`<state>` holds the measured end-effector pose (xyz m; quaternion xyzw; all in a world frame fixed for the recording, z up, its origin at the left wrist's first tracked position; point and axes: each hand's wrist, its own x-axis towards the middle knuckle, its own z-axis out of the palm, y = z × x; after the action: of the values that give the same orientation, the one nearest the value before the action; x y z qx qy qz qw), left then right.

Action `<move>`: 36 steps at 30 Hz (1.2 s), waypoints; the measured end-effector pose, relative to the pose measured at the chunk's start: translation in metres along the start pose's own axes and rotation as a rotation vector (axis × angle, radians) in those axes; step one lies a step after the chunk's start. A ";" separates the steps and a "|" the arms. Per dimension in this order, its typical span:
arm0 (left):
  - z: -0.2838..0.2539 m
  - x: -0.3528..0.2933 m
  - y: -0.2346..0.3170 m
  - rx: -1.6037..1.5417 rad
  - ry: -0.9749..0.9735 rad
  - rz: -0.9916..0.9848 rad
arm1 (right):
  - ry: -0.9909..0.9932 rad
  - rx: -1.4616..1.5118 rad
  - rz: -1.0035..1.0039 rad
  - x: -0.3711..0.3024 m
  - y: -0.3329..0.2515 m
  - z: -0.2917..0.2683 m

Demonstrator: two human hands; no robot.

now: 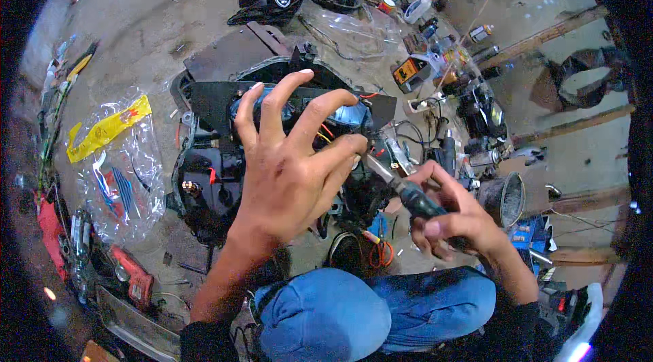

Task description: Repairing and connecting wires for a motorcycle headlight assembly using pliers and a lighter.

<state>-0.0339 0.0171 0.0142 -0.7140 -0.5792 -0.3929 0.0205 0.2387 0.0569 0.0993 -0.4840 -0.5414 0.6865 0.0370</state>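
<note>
In front of me lies a black vehicle headlight housing (211, 202), opened up, with a black panel (212, 105) and blue-tinted round lenses (350, 114) across it. My left hand (286, 158) rests over the panel. Three of its fingers are spread, while thumb and index finger come together at the panel's right; anything pinched there is hidden. Red and yellow wires (325, 132) run beside these fingers. My right hand (456, 212) grips a dark-green-handled tool with a silver shaft (381, 170), perhaps a screwdriver or a soldering iron. Its tip points at the left thumb and index finger.
Clear plastic bags with a yellow strip (109, 132) lie at the left, above a red power tool (139, 287). More headlight parts (272, 0) sit at the far side. Bottles and an orange-labelled container (408, 73) stand far right, a metal can (503, 199) nearer. Orange-handled pliers (382, 253) lie by my shoe.
</note>
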 end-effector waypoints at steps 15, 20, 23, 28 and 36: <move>-0.001 0.001 -0.002 0.017 -0.024 0.008 | -0.134 0.300 0.128 0.006 0.003 -0.026; 0.001 -0.001 -0.001 0.011 -0.024 0.005 | -0.074 0.076 -0.066 -0.021 0.049 -0.065; 0.003 0.001 -0.001 0.008 -0.043 0.000 | 0.065 0.054 -0.124 -0.034 0.093 -0.065; -0.003 0.003 -0.002 0.030 -0.055 0.021 | 0.374 -0.318 0.240 -0.045 0.248 -0.031; -0.002 0.008 0.000 0.102 -0.054 0.073 | 0.697 -0.320 0.342 -0.005 0.439 0.071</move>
<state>-0.0347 0.0226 0.0199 -0.7428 -0.5726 -0.3425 0.0558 0.3990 -0.1761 -0.2432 -0.7700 -0.5079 0.3852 0.0277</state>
